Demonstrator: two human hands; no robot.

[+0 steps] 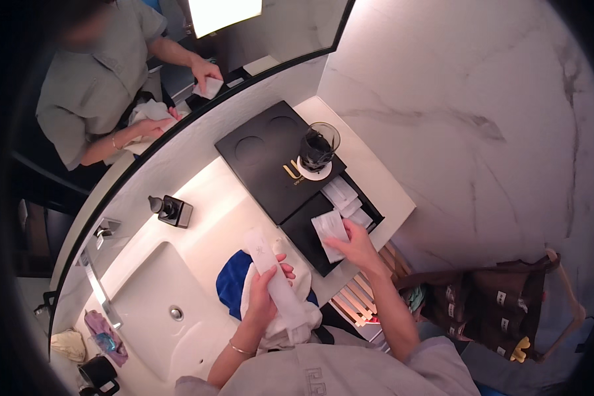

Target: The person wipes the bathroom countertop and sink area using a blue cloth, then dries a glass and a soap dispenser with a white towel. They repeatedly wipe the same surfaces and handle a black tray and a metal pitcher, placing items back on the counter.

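My left hand (263,302) is closed around a long white wrapped packet (285,297), held over a bunched white cloth (303,274). Against that cloth lies a blue cloth (232,282). Between the fingers and thumb of my right hand (358,249) is a flat white packet (329,232), above the pulled-out drawer (303,232) of a black box (257,158). Several more white packets (340,193) lie at the drawer's far end. On top of the box a dark glass (318,146) stands on a round white coaster (314,173).
Left of me is a white sink (153,290) with a wall tap (99,284). A black pump bottle (171,211) stands behind it; a black mug (98,375) and purple cloth (105,336) lie at its left. A brown hanging organizer (478,303) and wooden slats (356,300) are at right.
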